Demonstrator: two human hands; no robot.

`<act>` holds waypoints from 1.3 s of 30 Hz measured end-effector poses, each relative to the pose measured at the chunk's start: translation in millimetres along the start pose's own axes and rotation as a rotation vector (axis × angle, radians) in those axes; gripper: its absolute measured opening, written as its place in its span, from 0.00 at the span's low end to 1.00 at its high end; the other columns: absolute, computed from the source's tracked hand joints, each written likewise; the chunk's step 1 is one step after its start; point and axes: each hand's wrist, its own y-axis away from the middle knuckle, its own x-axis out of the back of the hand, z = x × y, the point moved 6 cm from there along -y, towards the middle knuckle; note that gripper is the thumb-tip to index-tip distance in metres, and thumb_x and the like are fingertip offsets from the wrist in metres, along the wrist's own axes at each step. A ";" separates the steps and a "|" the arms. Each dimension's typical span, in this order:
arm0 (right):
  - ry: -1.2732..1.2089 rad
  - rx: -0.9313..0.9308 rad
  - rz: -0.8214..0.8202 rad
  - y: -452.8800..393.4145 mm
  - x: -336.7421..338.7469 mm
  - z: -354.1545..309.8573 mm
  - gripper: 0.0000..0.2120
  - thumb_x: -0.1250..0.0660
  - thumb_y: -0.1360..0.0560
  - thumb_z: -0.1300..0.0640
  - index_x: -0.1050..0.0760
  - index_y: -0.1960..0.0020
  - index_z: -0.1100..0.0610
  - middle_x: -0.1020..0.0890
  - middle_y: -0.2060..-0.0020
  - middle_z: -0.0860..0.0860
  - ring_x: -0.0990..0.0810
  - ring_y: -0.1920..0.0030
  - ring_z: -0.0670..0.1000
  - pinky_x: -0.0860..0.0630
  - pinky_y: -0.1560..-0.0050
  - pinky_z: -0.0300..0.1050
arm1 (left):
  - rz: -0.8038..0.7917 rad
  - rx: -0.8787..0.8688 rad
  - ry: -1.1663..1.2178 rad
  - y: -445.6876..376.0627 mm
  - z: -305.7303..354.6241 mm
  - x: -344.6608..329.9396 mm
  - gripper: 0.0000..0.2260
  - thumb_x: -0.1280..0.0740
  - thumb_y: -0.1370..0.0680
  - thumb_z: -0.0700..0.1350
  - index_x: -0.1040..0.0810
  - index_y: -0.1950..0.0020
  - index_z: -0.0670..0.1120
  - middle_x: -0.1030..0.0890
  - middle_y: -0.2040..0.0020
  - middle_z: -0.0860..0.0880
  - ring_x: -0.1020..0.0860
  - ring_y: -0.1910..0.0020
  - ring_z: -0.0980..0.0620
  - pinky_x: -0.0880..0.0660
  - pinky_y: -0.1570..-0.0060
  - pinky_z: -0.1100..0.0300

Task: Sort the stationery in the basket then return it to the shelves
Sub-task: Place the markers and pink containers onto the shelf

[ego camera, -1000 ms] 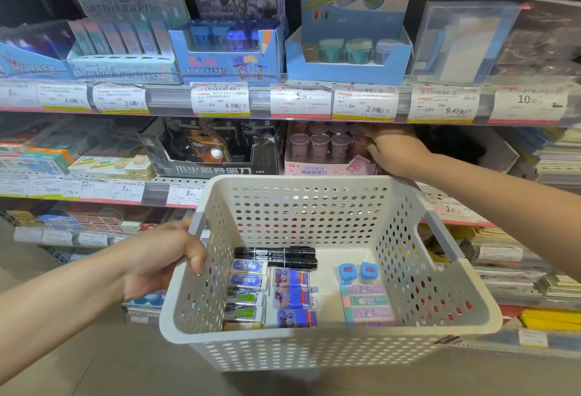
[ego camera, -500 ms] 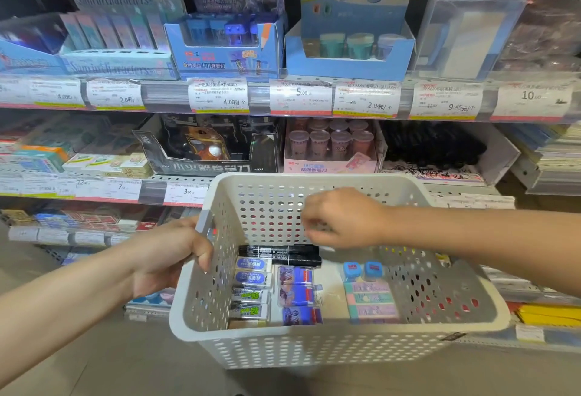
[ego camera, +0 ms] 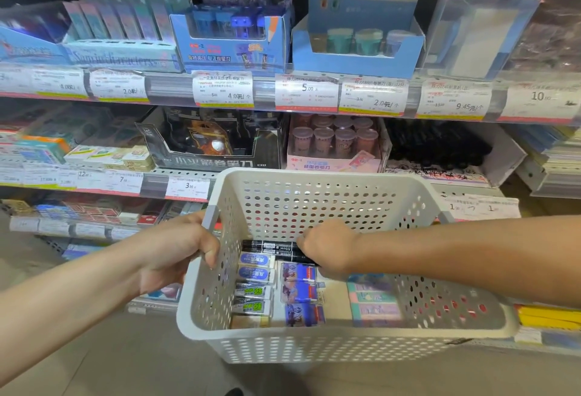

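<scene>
Right hand (ego camera: 327, 252), fingers curled onto the black markers (ego camera: 270, 246) at the far end of the white perforated basket (ego camera: 314, 345), was at the shelf a second earlier. Left hand (ego camera: 176, 251) grips the basket's left rim; erasers lie in rows nearer than the markers.

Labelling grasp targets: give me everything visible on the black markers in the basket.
The black markers look like two slim, glossy black barrels with white printed labels, lying flat side by side along the far end of the white perforated basket floor, running left to right. Their right ends are hidden under the right hand, whose curled fingers close on them. The nearer one borders the row of erasers; contact cannot be judged. Caps and tips cannot be made out. The left hand grips the basket's left rim.
</scene>
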 end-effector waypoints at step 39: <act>0.157 -0.090 0.004 4.0 -5.3 -8.0 0.16 0.41 0.26 0.71 0.36 0.40 0.63 0.32 0.62 0.54 0.38 0.70 0.48 0.37 0.75 0.42 | -0.003 -0.003 0.006 5.0 -1.2 1.8 0.29 0.40 0.46 0.32 0.22 0.47 0.46 0.23 0.59 0.38 0.26 0.61 0.41 0.29 0.58 0.53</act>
